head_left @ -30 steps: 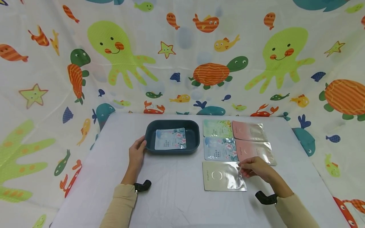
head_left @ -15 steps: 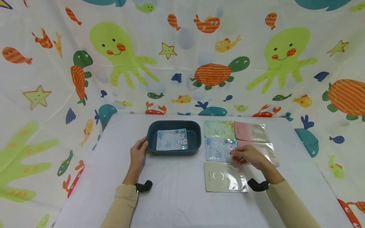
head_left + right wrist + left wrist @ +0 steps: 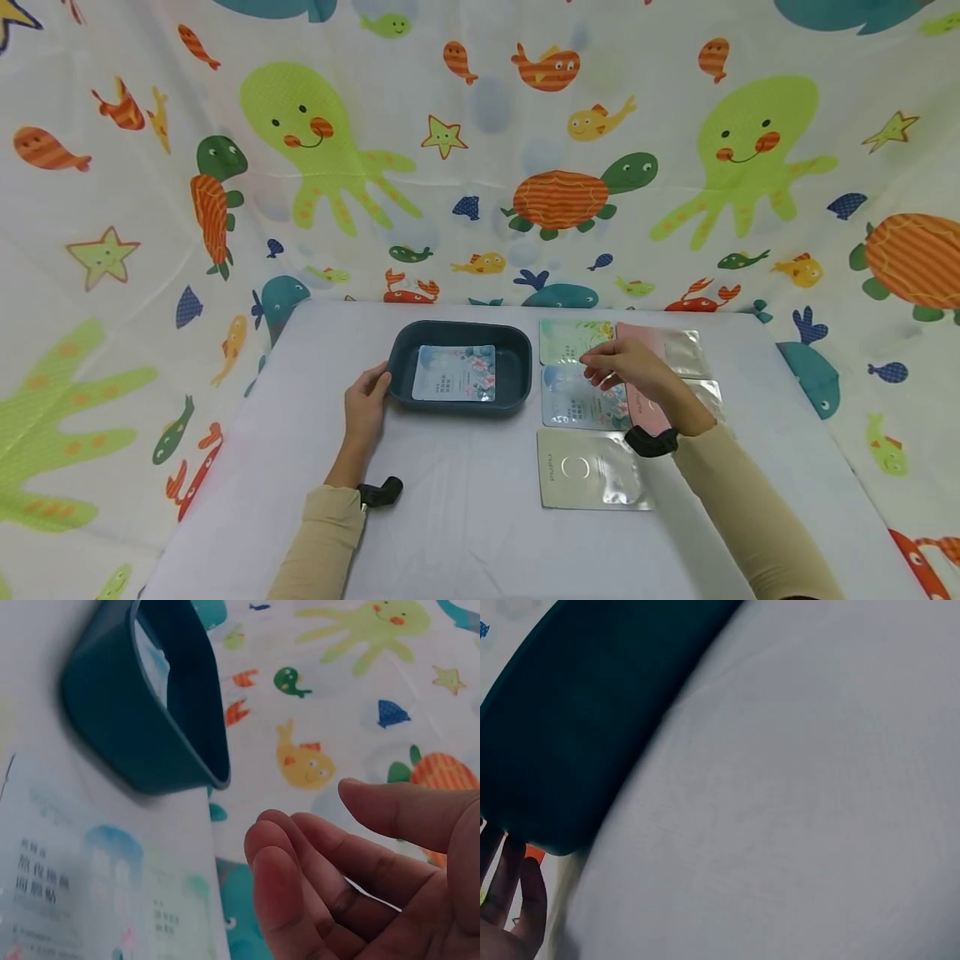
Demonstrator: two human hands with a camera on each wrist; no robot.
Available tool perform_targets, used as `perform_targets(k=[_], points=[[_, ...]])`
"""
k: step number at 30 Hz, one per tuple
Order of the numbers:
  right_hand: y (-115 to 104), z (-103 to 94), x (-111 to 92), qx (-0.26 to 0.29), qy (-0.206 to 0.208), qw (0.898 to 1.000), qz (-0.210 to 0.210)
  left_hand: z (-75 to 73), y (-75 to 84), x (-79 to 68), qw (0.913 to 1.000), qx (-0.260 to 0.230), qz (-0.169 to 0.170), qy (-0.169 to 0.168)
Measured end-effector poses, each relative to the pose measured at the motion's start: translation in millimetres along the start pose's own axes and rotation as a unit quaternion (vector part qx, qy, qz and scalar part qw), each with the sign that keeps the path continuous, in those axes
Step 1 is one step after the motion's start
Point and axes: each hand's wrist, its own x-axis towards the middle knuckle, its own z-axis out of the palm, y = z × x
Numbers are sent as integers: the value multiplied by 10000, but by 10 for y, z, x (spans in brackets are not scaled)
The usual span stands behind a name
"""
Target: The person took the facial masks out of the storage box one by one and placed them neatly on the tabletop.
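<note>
In the head view, my left hand (image 3: 366, 402) holds the left end of a dark teal oblong tray (image 3: 513, 407). Its fingertips (image 3: 510, 847) reach the tray's end wall in the left wrist view; the thumb is out of sight there. A blue floral mask sachet (image 3: 453, 373) lies flat inside the tray. With nothing between thumb and fingers, my right hand (image 3: 628, 367) hovers over the sachets on the right, its fingers loosely bent. Nearest below it are another blue floral sachet (image 3: 570, 408) and a green sachet (image 3: 566, 337).
A silver-beige sachet (image 3: 577, 483) lies at the front of the group. Two pink sachets, the back one (image 3: 678, 343) and the front one (image 3: 642, 411), lie to the right, partly covered by my right arm. Behind the white table (image 3: 450, 517) hangs a sea-animal curtain (image 3: 487, 150).
My right hand has moved away from the silver-beige sachet, up and to the left, over the blue and green sachets. My left hand stays at the tray.
</note>
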Motion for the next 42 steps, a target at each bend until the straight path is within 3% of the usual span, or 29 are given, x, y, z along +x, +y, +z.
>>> perform_targets(k=[15,25,42], points=[[-404,363,389,451,557,9973,146,27,-18,-14,9996,83,-82,243],[-535,625,644,429,371,9978,340,64,20,-78,9984,175,-46,544],[-559,1018,952,93,56,9988,485,79,-3,-98,9980,205,65,594]])
